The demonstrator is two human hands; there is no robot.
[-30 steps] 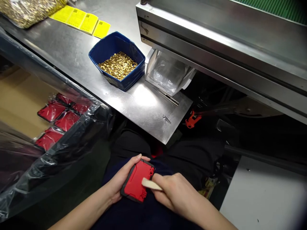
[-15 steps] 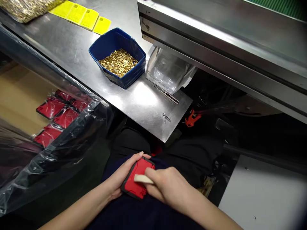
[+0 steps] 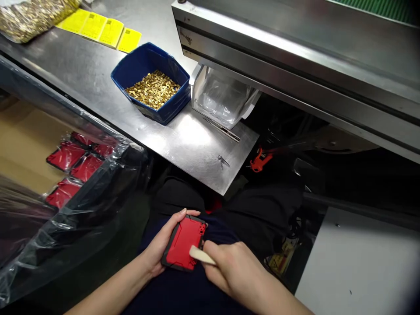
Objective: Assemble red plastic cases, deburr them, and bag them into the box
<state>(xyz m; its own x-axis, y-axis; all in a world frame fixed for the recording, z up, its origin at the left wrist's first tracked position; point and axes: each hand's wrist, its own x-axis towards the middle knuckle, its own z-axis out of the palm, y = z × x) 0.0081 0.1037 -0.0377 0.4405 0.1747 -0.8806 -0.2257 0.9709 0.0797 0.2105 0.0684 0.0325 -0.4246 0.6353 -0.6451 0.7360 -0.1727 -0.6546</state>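
Note:
My left hand (image 3: 162, 245) is wrapped around the left edge and back of a red panel with a black rim, a phone-case-like part (image 3: 183, 243), held over my lap. My right hand (image 3: 231, 264) grips a pale cream flat-tipped tool (image 3: 201, 255); its kind is not clear. The tip lies at the part's lower right, over the red face. My right fingers wrap the rest of the tool and hide it.
A blue bin (image 3: 166, 111) of small gold metal pieces stands on the steel table (image 3: 183, 153), beside a white bin (image 3: 218, 98) lined with clear plastic. Bagged red parts (image 3: 87, 166) lie in a plastic-lined box at left. Yellow cards (image 3: 110, 33) sit behind. A metal frame (image 3: 295, 78) crosses the right.
The cream tool's tip has moved down and right across the red face, with my right hand lower. The part has shifted slightly left in view, and the whole scene has shifted a little too.

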